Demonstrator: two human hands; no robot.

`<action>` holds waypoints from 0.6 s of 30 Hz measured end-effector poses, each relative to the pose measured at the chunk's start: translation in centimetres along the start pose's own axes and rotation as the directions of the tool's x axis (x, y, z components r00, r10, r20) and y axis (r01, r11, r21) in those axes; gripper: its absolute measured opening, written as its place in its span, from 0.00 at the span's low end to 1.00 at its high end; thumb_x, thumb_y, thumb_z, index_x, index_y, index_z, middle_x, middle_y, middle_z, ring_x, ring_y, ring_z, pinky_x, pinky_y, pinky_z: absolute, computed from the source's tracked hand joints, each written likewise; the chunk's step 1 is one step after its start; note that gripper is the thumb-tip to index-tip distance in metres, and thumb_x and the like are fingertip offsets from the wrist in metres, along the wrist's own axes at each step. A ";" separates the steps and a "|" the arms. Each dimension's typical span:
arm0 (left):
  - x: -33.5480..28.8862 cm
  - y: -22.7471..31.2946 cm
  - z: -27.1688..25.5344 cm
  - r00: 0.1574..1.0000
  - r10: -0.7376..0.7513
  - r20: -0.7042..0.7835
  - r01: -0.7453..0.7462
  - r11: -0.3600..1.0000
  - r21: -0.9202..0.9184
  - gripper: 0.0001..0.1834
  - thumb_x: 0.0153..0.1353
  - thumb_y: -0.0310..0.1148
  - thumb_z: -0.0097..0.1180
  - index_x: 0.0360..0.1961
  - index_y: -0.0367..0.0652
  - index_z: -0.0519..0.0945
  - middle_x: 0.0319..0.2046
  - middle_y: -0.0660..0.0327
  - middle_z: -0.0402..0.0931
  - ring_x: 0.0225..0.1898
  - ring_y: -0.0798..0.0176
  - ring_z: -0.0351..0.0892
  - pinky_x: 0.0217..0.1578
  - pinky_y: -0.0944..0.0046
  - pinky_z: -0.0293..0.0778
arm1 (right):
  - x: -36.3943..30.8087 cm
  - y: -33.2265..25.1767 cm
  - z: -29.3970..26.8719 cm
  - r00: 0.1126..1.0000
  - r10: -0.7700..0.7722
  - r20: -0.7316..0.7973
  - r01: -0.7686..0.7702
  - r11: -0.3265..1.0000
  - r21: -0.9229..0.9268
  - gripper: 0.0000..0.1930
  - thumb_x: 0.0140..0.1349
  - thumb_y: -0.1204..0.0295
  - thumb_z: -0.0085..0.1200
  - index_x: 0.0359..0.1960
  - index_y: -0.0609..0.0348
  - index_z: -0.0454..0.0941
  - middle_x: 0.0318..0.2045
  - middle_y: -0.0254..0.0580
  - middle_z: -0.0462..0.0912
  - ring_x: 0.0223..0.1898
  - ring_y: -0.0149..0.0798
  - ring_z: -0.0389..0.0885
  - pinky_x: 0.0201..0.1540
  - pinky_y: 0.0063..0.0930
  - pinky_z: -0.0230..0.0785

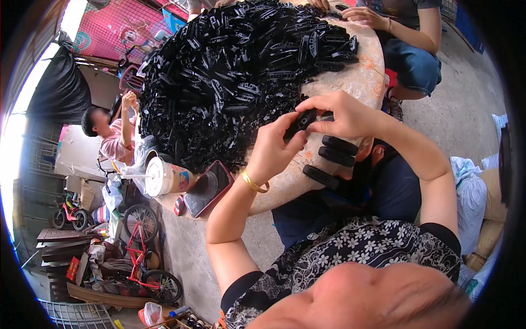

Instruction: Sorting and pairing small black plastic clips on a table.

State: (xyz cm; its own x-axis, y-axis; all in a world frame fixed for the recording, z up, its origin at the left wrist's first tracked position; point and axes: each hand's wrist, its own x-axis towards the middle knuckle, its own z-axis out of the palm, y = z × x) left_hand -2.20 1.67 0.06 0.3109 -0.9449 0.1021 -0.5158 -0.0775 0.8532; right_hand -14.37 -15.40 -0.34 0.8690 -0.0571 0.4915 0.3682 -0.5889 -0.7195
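My left hand (274, 143) and my right hand (342, 116) meet over the near edge of the round table (290, 183). Between them is an oblong black plastic part (303, 122), pinched by the fingers of both hands. Part of it is hidden behind my fingertips. Just below my right hand lie several similar rounded black pieces (337, 157) side by side, and one more black piece (320, 177) rests closer to me. A large heap of loose black plastic parts (230, 71), long ones mixed with small ones, spreads beyond my hands.
Left of my left wrist stand a lidded drink cup (160, 178) with a straw and a dark phone (208, 189). Across the table, a co-worker's hands (367, 16) are at its far right edge. A person in pink (118, 137) sits left. Bicycles (143, 257) and white sacks (469, 192) stand around.
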 end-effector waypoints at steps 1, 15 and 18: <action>0.0 -0.1 0.2 0.999 0.053 -0.013 -0.052 0.995 0.086 0.18 0.59 0.21 0.51 0.51 0.28 0.69 0.37 0.56 0.78 0.35 0.69 0.80 0.35 0.71 0.78 | 0.1 0.0 -0.2 0.999 0.035 0.024 -0.035 0.999 0.001 0.17 0.49 0.72 0.60 0.42 0.65 0.78 0.34 0.49 0.81 0.31 0.41 0.80 0.36 0.28 0.72; 2.3 -4.6 -7.7 0.913 0.307 -0.267 0.068 0.532 0.844 0.21 0.45 0.24 0.58 0.45 0.41 0.76 0.42 0.56 0.76 0.45 0.51 0.70 0.50 0.57 0.67 | -0.1 7.0 -6.4 0.892 0.334 0.305 -0.317 0.943 -0.103 0.14 0.51 0.68 0.61 0.36 0.65 0.80 0.25 0.37 0.80 0.26 0.29 0.75 0.33 0.23 0.69; 2.4 -6.7 -8.6 0.963 0.192 -0.191 0.064 0.524 0.849 0.17 0.45 0.22 0.56 0.40 0.43 0.79 0.40 0.59 0.76 0.44 0.51 0.70 0.46 0.57 0.69 | 0.7 7.5 -6.1 0.857 0.352 0.377 -0.245 0.921 -0.304 0.12 0.54 0.66 0.57 0.29 0.64 0.80 0.20 0.42 0.78 0.23 0.29 0.75 0.30 0.23 0.68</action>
State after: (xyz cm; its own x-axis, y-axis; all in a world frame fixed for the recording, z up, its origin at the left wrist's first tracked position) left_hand 8.91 2.70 -1.03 0.3530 -0.8635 0.3601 -0.9282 -0.3715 0.0191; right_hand -13.01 -24.75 -2.45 0.9987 0.0474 -0.0176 0.0255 -0.7735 -0.6333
